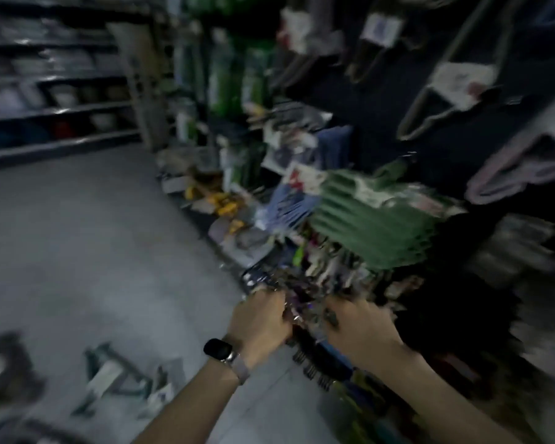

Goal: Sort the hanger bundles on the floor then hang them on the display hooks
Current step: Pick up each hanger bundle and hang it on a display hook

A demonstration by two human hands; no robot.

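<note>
Left hand [263,318] curls round hanger bundle [302,307] just below hung green stock [375,232], steadying its hooks for hanging. Right hand [356,328] alongside, grip blurred, can't tell. Another bundle [116,379] waits on floor [77,235].

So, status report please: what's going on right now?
Left grip, right grip: both holding dark bundle. Spare bundle lying on floor. Heavy blur.

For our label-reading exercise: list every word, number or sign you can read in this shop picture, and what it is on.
No text can be read; all is motion-blurred.
White hanging tags: blurred.
Card on the floor hanger bundle: blurred.
Hanging packets: blurred.
Watch face: dark.
</note>
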